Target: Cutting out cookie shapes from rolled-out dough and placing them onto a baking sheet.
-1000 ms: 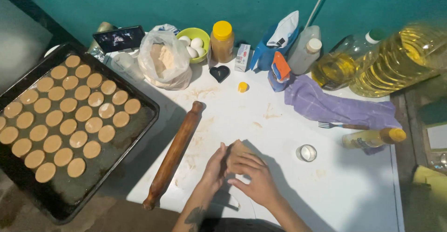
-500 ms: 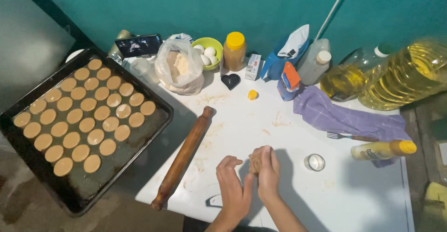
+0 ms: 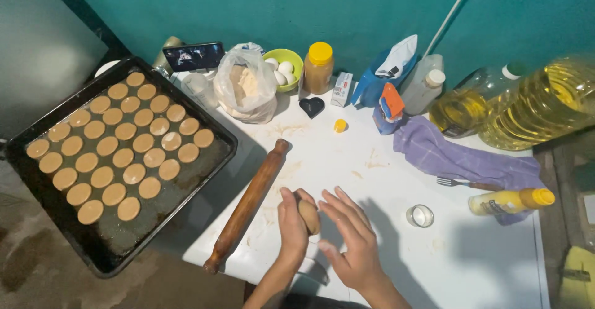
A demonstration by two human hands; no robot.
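My left hand [image 3: 291, 225] holds a tan lump of dough [image 3: 308, 215] just above the white table [image 3: 384, 179]. My right hand [image 3: 350, 238] is beside it with fingers spread, its fingertips close to the dough. A long wooden rolling pin [image 3: 248, 205] lies diagonally just left of my left hand. Further left, a black baking tray [image 3: 186, 179] holds several rows of round flat dough discs [image 3: 118, 141].
Along the back wall stand a bag of flour [image 3: 245, 89], a green bowl of eggs [image 3: 284, 68], a jar with a yellow lid [image 3: 318, 68], a heart-shaped cutter [image 3: 311, 106] and two oil bottles [image 3: 527, 104]. A purple cloth [image 3: 458, 157], a fork, a yellow-capped bottle [image 3: 508, 202] and a small round cutter [image 3: 420, 215] lie to the right.
My hands were pressed together around the dough. The right palm has now come away to the right, leaving the lump in my left hand.
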